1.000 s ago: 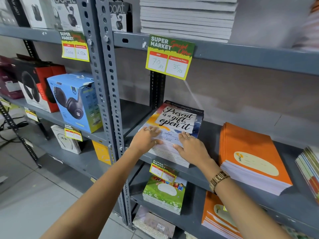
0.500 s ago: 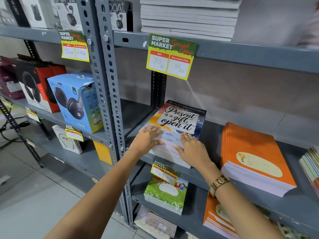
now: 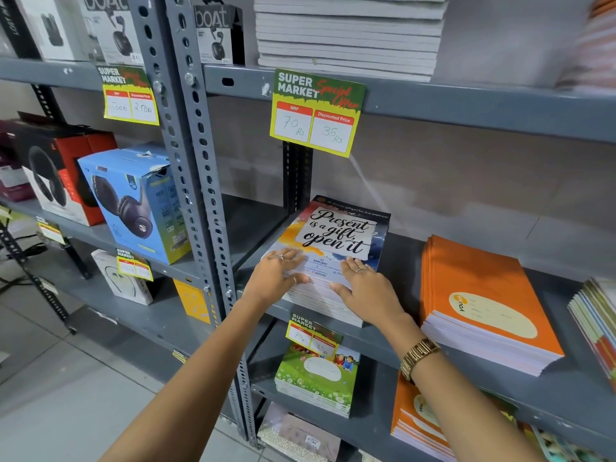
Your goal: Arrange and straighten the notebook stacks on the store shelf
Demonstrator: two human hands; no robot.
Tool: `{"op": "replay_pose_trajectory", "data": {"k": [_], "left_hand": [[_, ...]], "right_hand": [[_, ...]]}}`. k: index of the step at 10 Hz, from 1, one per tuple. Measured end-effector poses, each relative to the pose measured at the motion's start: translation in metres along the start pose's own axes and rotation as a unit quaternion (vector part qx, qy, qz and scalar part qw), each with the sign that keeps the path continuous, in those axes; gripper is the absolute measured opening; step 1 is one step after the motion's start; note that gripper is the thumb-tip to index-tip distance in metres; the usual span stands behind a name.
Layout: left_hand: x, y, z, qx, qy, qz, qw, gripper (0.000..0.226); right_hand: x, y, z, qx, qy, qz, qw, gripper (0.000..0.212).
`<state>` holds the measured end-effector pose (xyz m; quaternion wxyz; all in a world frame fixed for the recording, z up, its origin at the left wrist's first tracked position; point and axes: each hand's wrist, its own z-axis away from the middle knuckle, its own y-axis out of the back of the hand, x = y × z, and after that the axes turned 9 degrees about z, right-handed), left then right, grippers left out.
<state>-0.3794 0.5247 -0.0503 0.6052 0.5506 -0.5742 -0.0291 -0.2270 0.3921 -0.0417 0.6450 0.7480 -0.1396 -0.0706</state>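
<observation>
Stack of "Present is a gift" paper notebooks on grey metal shelf: left hand and right hand, each grip flat and open, clasping nothing; press evenly, squaring edges.

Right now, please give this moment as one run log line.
step: straightening | left hand, right hand: flat on "Present is a gift" stack | orange stack: untouched

The grey metal shelf carries a "Present is a gift" notebook stack at its left end, an orange notebook stack to its right.
</observation>
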Motion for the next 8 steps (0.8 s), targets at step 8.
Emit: {"op": "replay_pose_trajectory", "data": {"k": [8], "left_hand": [[0.065,-0.019,0.008,0.095,-0.126,-0.130,0.979,0.049]], "right_hand": [[0.039,0.038,0.049,0.212,-0.042,-0.054,0.975,0.035]]}}
